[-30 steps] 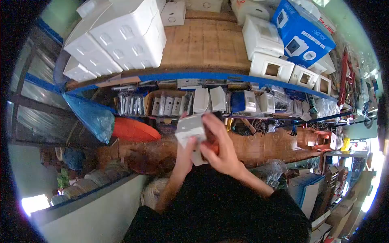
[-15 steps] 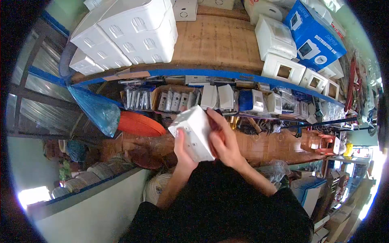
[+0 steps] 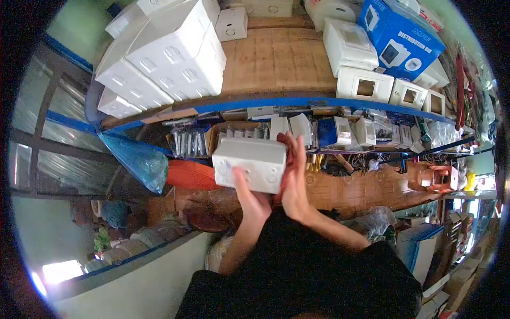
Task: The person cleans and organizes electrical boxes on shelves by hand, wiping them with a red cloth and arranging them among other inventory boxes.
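Note:
My left hand grips a white electrical box from below, its thumb lying on the near face with round knockouts. The box is level in front of my chest, its long side across the view. My right hand is at the box's right end, fingers pointing up and slightly blurred. Between that palm and the box end, a dark red cloth shows in part; most of it is hidden by the hand.
Stacked white boxes stand at the left of the wooden shelf. A blue distribution box carton and white frames are on its right. Packed parts fill the lower shelf. An orange-red bag hangs at left.
The white box has turned from tilted to level, with its long side now across the view. My right hand has straightened its fingers upward at the box's right end. The view has shifted slightly.

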`<state>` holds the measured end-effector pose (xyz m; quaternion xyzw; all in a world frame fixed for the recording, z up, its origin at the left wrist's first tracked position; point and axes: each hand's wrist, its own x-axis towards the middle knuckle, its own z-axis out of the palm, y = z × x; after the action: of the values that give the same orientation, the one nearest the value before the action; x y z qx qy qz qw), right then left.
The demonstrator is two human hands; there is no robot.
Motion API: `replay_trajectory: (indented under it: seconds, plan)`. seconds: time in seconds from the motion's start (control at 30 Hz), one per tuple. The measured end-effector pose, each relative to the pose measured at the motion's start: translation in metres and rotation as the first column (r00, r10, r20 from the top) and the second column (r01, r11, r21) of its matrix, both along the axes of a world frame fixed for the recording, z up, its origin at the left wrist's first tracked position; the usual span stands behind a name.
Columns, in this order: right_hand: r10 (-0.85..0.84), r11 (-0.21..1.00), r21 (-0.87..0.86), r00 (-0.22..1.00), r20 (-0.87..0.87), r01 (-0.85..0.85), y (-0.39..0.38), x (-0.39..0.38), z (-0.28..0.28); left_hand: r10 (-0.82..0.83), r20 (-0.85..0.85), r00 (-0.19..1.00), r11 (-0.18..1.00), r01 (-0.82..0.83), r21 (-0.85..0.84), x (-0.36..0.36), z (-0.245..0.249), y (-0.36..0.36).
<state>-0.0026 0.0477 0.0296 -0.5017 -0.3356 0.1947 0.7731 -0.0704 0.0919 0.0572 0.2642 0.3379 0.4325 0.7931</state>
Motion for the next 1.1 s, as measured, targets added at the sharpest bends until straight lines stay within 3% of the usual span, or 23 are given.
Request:
replay_trajectory:
  seconds: [0.03,0.07,0.13,0.2,0.3,0.33,0.37,0.43,0.47,0.5,0.53,0.57,0.63,0.67,0.73,0.8,0.87,0.9,0.97,1.0,1.1]
  plan:
    - [-0.009,1.0,-0.02,0.999,-0.046,0.008,0.0,0.014,0.009,-0.034,-0.068,0.997,0.981,0.046,0.187,-0.011,-0.033,-0.005]
    - [0.052,0.999,0.028,0.963,-0.263,-0.046,0.001,0.024,0.019,-0.054,-0.141,0.989,0.927,0.102,0.36,-0.025,-0.078,-0.01]
    - [0.154,0.988,0.083,0.789,-0.595,-0.13,-0.001,0.037,0.031,-0.054,-0.118,0.992,0.909,0.098,0.406,-0.02,-0.068,-0.013]
    - [0.085,0.992,-0.035,0.827,-0.556,-0.125,-0.005,0.029,0.022,-0.006,0.059,0.998,0.989,-0.002,0.146,-0.004,-0.034,-0.014]
    - [0.118,0.948,-0.182,0.819,-0.562,-0.262,-0.024,0.008,0.048,0.182,-0.204,0.962,0.918,-0.092,0.385,0.015,-0.031,0.009]
    - [0.096,0.962,-0.167,0.837,-0.539,-0.218,-0.027,-0.003,0.043,0.219,-0.201,0.955,0.897,-0.116,0.427,0.02,-0.026,0.021]
    - [0.073,0.974,-0.147,0.853,-0.516,-0.172,-0.026,-0.01,0.035,0.236,-0.144,0.961,0.935,-0.184,0.303,0.024,-0.017,0.021]
    - [-0.008,0.989,-0.144,0.988,-0.156,-0.015,-0.019,0.002,0.015,0.148,-0.314,0.938,0.902,0.001,0.431,0.011,-0.024,0.029]
    - [-0.06,0.991,-0.119,0.998,0.036,0.064,-0.017,0.01,0.01,0.136,-0.302,0.944,0.9,0.01,0.436,0.007,-0.031,0.025]
    - [-0.072,0.985,-0.15,0.992,0.105,0.087,-0.019,0.018,0.014,0.123,-0.288,0.95,0.897,0.018,0.441,0.005,-0.033,0.018]
    - [-0.107,0.982,-0.15,0.993,0.058,0.114,-0.022,0.023,0.013,0.111,-0.278,0.954,0.897,0.024,0.441,0.003,-0.033,0.013]
    - [-0.14,0.979,-0.15,0.99,0.013,0.141,-0.024,0.027,0.013,-0.031,-0.174,0.984,0.905,0.102,0.412,-0.002,-0.029,0.019]
    - [-0.046,0.987,-0.161,0.994,-0.099,0.029,-0.034,0.036,0.023,-0.269,0.051,0.962,0.893,0.229,0.388,-0.015,-0.011,0.021]
    - [-0.002,0.986,-0.165,0.988,-0.156,-0.024,-0.039,0.04,0.027,-0.271,-0.015,0.963,0.846,0.245,0.473,-0.021,-0.018,0.028]
    - [0.057,0.976,-0.21,0.998,-0.034,-0.063,-0.044,0.039,0.026,-0.246,-0.147,0.958,0.725,0.283,0.628,-0.03,-0.052,0.045]
    - [0.065,0.97,-0.243,0.95,0.306,0.012,-0.046,0.036,0.021,-0.272,-0.123,0.954,0.861,0.299,0.412,-0.039,-0.071,0.042]
    - [0.115,0.967,-0.252,0.928,0.353,-0.024,-0.045,0.03,0.033,-0.249,-0.093,0.964,0.935,0.265,0.237,-0.039,-0.075,0.034]
    - [0.125,0.966,-0.256,0.927,0.354,-0.033,-0.046,0.029,0.033,-0.269,-0.184,0.945,0.919,0.309,0.244,-0.034,-0.059,0.028]
    - [0.121,0.978,-0.207,0.849,0.515,-0.013,-0.046,0.04,0.04,-0.297,-0.364,0.883,0.885,0.398,0.243,-0.026,-0.035,0.018]
    - [0.117,0.983,-0.185,0.801,0.587,-0.008,-0.046,0.045,0.044,-0.274,-0.38,0.884,0.917,0.359,0.172,-0.025,-0.037,0.006]
    - [0.171,0.981,-0.178,0.753,0.635,-0.073,-0.04,0.061,0.057,-0.369,-0.395,0.841,0.883,0.45,0.134,-0.028,-0.045,-0.009]
